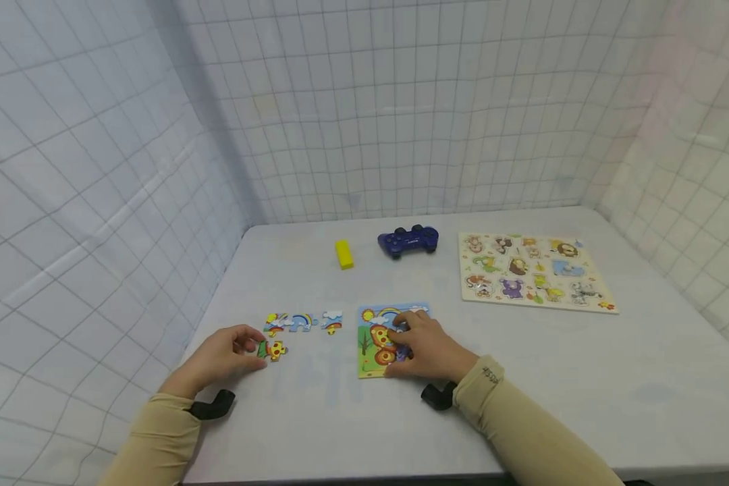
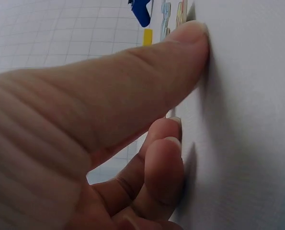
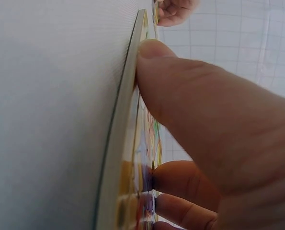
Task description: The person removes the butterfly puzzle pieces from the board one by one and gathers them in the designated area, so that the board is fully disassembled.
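My left hand (image 1: pixel 221 354) rests on the table beside a loose jigsaw piece (image 1: pixel 276 350) in yellow, red and green. Its thumb and fingertips touch the white surface, spaced apart, and the left wrist view shows nothing between them. Just behind lie joined sky and rainbow jigsaw pieces (image 1: pixel 302 322) and a separate rainbow piece (image 1: pixel 332 321). My right hand (image 1: pixel 425 347) lies over the right part of a small jigsaw board (image 1: pixel 366 361). In the right wrist view its thumb (image 3: pixel 154 50) sits on the board's front border while the fingers (image 3: pixel 180 179) touch the picture. The hand covers part of it.
Toward the back stand a yellow block (image 1: pixel 343 254) and a dark blue game controller (image 1: pixel 409 241). A wooden animal puzzle board (image 1: pixel 470 266) lies at the right. White grid-patterned cloth (image 1: pixel 370 115) hangs behind the table and along both sides.
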The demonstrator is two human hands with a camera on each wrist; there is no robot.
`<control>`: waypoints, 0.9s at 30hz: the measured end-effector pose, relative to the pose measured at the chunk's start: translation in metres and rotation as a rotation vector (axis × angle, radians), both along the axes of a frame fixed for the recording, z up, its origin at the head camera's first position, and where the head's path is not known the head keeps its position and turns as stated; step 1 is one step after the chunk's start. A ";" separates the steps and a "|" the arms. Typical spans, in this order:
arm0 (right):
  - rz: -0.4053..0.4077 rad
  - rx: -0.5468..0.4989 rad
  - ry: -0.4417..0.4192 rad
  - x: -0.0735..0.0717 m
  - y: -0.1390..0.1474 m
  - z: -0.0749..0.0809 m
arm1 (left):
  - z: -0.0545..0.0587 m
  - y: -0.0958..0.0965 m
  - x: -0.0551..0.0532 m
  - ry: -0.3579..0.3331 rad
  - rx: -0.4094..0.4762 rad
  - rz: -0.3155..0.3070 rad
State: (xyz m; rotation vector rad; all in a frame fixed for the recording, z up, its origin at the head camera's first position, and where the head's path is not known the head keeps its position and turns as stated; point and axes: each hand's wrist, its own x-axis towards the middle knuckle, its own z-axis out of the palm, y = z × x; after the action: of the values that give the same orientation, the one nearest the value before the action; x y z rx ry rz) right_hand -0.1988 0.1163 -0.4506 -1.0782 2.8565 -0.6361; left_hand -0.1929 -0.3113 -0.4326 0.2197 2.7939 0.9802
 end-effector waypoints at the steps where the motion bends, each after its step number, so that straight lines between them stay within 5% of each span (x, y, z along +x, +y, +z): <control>1: 0.001 0.004 0.002 0.000 0.000 -0.001 | -0.001 0.000 0.000 -0.003 -0.004 0.003; 13: -0.017 0.020 -0.012 0.000 -0.002 0.000 | 0.004 -0.006 -0.002 -0.019 0.018 -0.064; 21: -0.013 0.027 -0.011 -0.002 -0.003 -0.002 | 0.004 -0.007 0.000 -0.037 -0.008 -0.032; 24: -0.013 0.027 -0.017 -0.002 -0.003 -0.001 | 0.009 0.004 0.001 0.019 -0.059 -0.005; 27: -0.017 0.024 -0.020 -0.002 -0.003 -0.001 | 0.017 0.035 0.002 0.132 -0.070 -0.001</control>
State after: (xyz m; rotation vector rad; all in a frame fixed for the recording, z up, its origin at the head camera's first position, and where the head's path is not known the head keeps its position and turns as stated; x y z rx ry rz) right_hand -0.2006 0.1135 -0.4511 -1.0397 2.8514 -0.6091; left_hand -0.1909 -0.2760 -0.4157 0.2857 2.9414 0.8966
